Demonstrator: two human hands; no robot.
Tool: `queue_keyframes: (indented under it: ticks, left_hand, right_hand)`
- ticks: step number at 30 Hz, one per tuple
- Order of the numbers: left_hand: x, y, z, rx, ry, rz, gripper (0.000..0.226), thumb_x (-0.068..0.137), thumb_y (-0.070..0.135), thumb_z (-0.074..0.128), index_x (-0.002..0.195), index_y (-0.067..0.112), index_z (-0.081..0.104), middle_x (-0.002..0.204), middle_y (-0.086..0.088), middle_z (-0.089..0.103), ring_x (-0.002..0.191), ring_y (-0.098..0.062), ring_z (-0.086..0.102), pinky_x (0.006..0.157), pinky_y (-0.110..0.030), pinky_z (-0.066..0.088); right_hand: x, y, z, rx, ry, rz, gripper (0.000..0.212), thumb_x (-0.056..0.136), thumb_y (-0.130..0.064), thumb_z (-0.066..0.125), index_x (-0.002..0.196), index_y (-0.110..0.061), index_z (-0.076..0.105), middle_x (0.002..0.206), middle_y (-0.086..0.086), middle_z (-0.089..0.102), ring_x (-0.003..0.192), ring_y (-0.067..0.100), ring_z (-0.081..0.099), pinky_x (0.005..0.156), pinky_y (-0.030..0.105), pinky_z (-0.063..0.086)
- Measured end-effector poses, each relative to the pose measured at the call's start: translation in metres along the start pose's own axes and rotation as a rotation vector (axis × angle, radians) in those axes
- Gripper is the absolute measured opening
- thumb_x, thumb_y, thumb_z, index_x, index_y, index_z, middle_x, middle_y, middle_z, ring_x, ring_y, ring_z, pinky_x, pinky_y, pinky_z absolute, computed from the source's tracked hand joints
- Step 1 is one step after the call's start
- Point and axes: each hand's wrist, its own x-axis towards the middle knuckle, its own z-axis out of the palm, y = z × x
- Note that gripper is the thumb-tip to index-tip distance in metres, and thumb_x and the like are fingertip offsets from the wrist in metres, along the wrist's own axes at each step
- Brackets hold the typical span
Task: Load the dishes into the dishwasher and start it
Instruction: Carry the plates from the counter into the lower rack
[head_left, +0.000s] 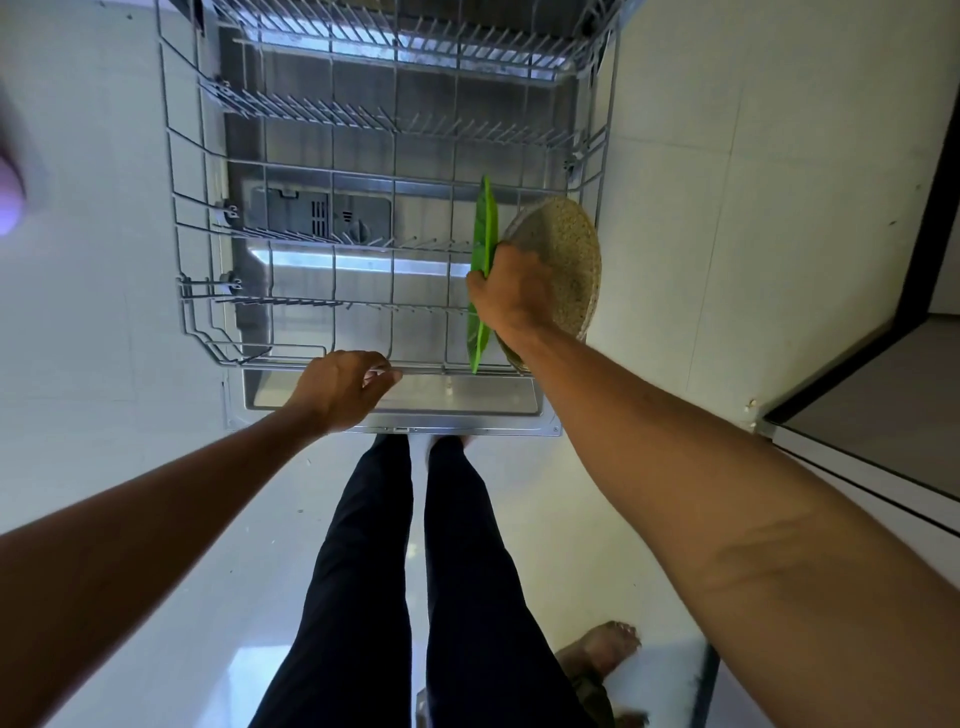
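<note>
The grey wire lower rack (208, 291) is pulled out over the open dishwasher door (467, 400). A green plate (484, 228) stands on edge at the rack's right side, and a speckled beige plate (566, 249) stands just right of it. My right hand (511, 293) grips the top edge of the green plate, with its back against the beige plate. My left hand (343, 387) is at the rack's front rail, with its fingers curled around the wire. The upper rack (415, 47) shows at the top.
The rack's left and middle tine rows hold nothing. My legs (415, 571) stand in front of the door on a pale tiled floor. Another person's bare foot (602, 649) is at the lower right. A dark-edged cabinet (857, 395) juts in at the right.
</note>
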Motion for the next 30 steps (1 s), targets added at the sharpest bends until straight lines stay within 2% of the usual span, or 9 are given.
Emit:
queue_keyframes:
  ticks: [2,5,6,11,16,21,25,28,30]
  left_hand:
    - [0.001,0.0,0.001,-0.043,-0.008,-0.025,0.048,0.098,0.053,0.044,0.111,0.015,0.07,0.11,-0.007,0.073,0.095,-0.023,0.066,0.075,-0.032,0.05]
    - [0.003,-0.002,0.002,-0.063,-0.025,-0.048,0.042,0.098,0.049,0.049,0.113,0.015,0.07,0.115,-0.006,0.071,0.101,-0.023,0.066,0.08,-0.033,0.051]
    - [0.004,-0.001,0.002,-0.067,-0.021,-0.049,0.042,0.098,0.049,0.05,0.114,0.015,0.07,0.116,-0.006,0.071,0.102,-0.023,0.066,0.081,-0.033,0.051]
    - [0.005,-0.003,0.002,-0.083,-0.019,-0.048,0.043,0.097,0.05,0.05,0.115,0.015,0.07,0.118,-0.005,0.071,0.104,-0.023,0.065,0.084,-0.034,0.051]
    - [0.002,-0.001,0.002,-0.146,0.008,-0.056,0.038,0.097,0.046,0.055,0.111,0.015,0.071,0.116,-0.005,0.071,0.103,-0.022,0.066,0.084,-0.033,0.051]
    - [-0.004,0.006,-0.005,-0.27,0.079,-0.098,0.021,0.097,0.027,0.06,0.107,0.013,0.072,0.115,-0.003,0.071,0.107,-0.018,0.065,0.082,-0.026,0.042]
    - [-0.022,0.015,-0.021,-0.346,0.193,-0.175,0.021,0.099,0.02,0.057,0.11,0.009,0.071,0.116,-0.007,0.071,0.106,-0.02,0.064,0.086,-0.025,0.042]
    - [-0.045,0.018,-0.042,-0.405,0.225,-0.192,0.021,0.099,0.019,0.056,0.11,0.009,0.071,0.113,-0.008,0.071,0.102,-0.018,0.063,0.087,-0.027,0.044]
    - [-0.061,0.016,-0.056,-0.402,0.22,-0.18,0.022,0.099,0.02,0.056,0.111,0.009,0.071,0.112,-0.007,0.071,0.101,-0.017,0.063,0.085,-0.027,0.044]
  right_hand:
    - [0.007,0.0,0.003,-0.005,-0.001,0.018,0.022,0.098,-0.03,0.06,0.106,-0.01,0.065,0.095,0.005,0.068,0.081,0.02,0.066,0.063,0.033,0.056]
    - [0.025,-0.001,0.007,-0.016,-0.013,0.022,0.02,0.099,-0.03,0.06,0.103,-0.011,0.064,0.088,0.002,0.062,0.078,0.017,0.063,0.05,0.02,0.039]
    - [0.03,-0.001,0.006,-0.024,-0.021,0.024,0.019,0.099,-0.03,0.06,0.103,-0.011,0.063,0.087,0.001,0.059,0.078,0.017,0.062,0.048,0.02,0.035]
    - [0.047,-0.001,0.003,-0.056,-0.045,0.055,0.027,0.098,-0.032,0.062,0.111,-0.009,0.061,0.093,0.002,0.058,0.082,0.016,0.054,0.047,0.022,0.029]
    - [0.048,0.0,0.004,0.02,-0.103,0.154,0.034,0.095,-0.043,0.063,0.107,-0.011,0.063,0.087,-0.001,0.061,0.067,0.012,0.056,0.045,0.022,0.031]
    - [0.026,0.007,-0.006,0.144,-0.083,0.235,0.029,0.095,-0.045,0.061,0.089,-0.017,0.057,0.072,-0.004,0.054,0.054,0.005,0.048,0.038,0.017,0.028]
    - [-0.005,0.006,-0.024,0.22,-0.082,0.239,0.027,0.095,-0.042,0.062,0.083,-0.018,0.063,0.067,-0.003,0.058,0.06,0.013,0.056,0.048,0.02,0.031]
    - [-0.033,-0.003,-0.045,0.258,-0.075,0.239,0.028,0.093,-0.042,0.062,0.089,-0.016,0.071,0.079,0.0,0.068,0.073,0.018,0.063,0.057,0.022,0.037]
    - [-0.051,-0.013,-0.053,0.274,-0.088,0.247,0.023,0.093,-0.039,0.062,0.086,-0.019,0.069,0.077,-0.001,0.066,0.072,0.019,0.062,0.055,0.022,0.036]
